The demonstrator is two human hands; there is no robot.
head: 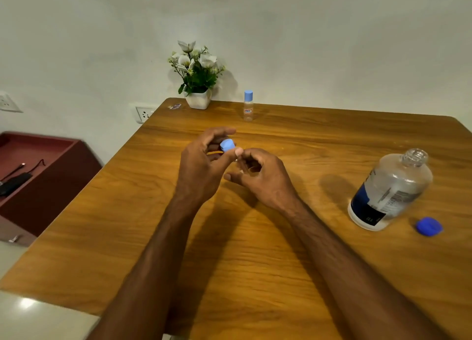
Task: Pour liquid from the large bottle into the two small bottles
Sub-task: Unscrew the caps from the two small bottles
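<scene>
While both hands grip it, small bottle (241,164) tilts, cap (227,145) up-left.

Plain off-white wall (332,45) behind, evenly lit, soft shadows. Wooden tabletop (255,263), warm orange-brown grain, rounded far corner, set against the wall. White pot of artificial white flowers (196,73) at the far edge, casting a faint shadow on the wall. White wall socket (144,114) just left of the tabletop corner; a second socket (7,102) at the left frame edge. Dark red low cabinet (43,176) to the left, black cabled items lying in it. Pale glossy floor (38,316) lower left, with a bright light reflection.
</scene>
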